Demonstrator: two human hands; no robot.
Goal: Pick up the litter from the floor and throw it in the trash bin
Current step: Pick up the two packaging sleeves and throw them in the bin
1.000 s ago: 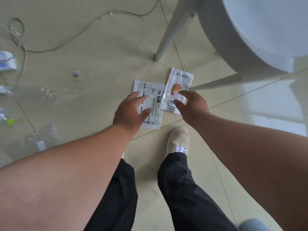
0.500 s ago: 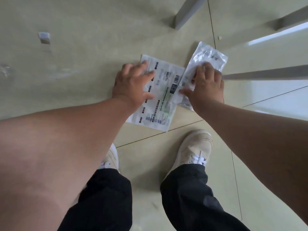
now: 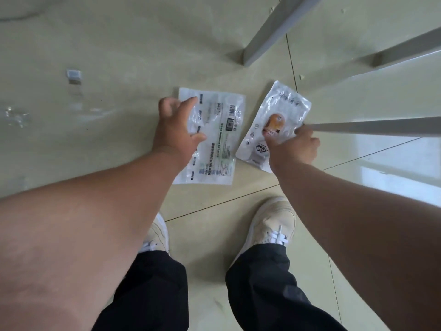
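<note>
Both hands pinch 1 wrapper each, left hand point(image 3: 175, 130) the flat packet point(image 3: 214, 139), right hand point(image 3: 292, 148) the pouch point(image 3: 274, 118); binning remains.

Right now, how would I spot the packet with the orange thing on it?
Find the grey table leg standing on the floor. Just below it lie two plastic packets. Yours is the smaller packet under the right hand, with an orange picture; the bigger packet shows only print.

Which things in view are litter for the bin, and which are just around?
Job:
- flat barcode packet, under left hand
- orange-print pouch, under right hand
- small grey scrap
- clear wrapper

Around:
- furniture legs
- shoes
</note>
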